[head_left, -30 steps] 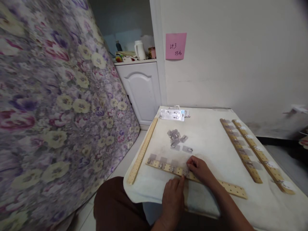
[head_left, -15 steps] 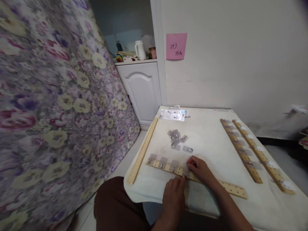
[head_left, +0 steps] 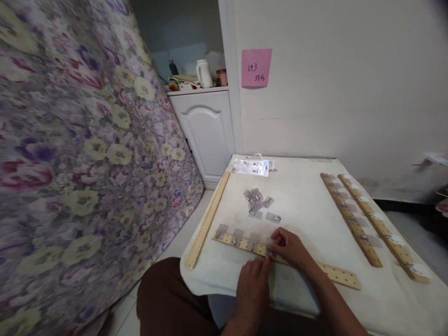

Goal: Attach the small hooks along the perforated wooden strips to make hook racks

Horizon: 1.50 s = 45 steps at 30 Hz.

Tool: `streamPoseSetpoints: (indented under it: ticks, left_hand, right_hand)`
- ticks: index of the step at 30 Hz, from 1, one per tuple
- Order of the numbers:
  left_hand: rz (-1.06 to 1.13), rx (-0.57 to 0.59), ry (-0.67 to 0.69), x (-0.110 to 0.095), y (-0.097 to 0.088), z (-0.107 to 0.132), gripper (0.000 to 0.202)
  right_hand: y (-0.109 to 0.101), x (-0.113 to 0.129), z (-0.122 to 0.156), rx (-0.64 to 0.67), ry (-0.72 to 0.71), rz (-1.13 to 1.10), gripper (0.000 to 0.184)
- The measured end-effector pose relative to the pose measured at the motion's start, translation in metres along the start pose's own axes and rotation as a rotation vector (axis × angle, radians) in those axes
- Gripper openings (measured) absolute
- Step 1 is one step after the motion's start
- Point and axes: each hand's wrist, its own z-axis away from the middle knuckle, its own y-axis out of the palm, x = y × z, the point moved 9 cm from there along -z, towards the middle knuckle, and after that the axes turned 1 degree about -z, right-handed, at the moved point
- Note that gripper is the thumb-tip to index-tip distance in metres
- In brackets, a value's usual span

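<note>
A pale wooden strip with rows of holes [head_left: 341, 276] lies across the table in front of me. Along its left part sit several clear square adhesive hooks [head_left: 236, 237] with metal hook parts. My right hand [head_left: 289, 246] is over the strip's middle, thumb and fingers pinched on another clear adhesive hook, mostly hidden by the fingers. From the near side, my left hand [head_left: 252, 282] has its fingers bent together, index fingertip against that same hook at the strip's edge. Beyond the strip lies a loose pile of adhesive hooks [head_left: 255, 198], with a single one [head_left: 273, 217] nearer.
Two wooden strips with hooks [head_left: 353, 221] [head_left: 383, 228] lie on the right side. A bare holed strip [head_left: 206, 224] runs along the left edge. Clear packaging [head_left: 250, 167] lies at the back. A flowered curtain [head_left: 87, 163] hangs left; a wall stands behind.
The right hand's fingers have shifted slightly and curled lower toward the strip. My left hand stays nearly in place, and the other hooks and strips have not moved.
</note>
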Motion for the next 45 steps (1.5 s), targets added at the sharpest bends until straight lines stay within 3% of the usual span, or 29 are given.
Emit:
streamPoseSetpoints:
  ticks: [25, 33, 38, 45]
  left_hand:
    - [0.042, 0.011, -0.040, 0.004, -0.001, -0.001, 0.056]
    - [0.000, -0.049, -0.066, 0.005, -0.002, 0.001, 0.057]
    - [-0.035, -0.115, -0.037, 0.003, -0.006, 0.002, 0.057]
    - [-0.041, -0.230, -0.001, 0.006, -0.006, 0.009, 0.058]
  right_hand:
    - [0.005, -0.007, -0.011, 0.067, 0.024, -0.085, 0.025]
    - [0.000, -0.003, -0.007, 0.084, 0.001, -0.179, 0.027]
    - [-0.028, -0.008, 0.009, -0.052, 0.003, -0.065, 0.022]
    - [-0.037, 0.003, 0.053, -0.032, -0.095, 0.239, 0.035]
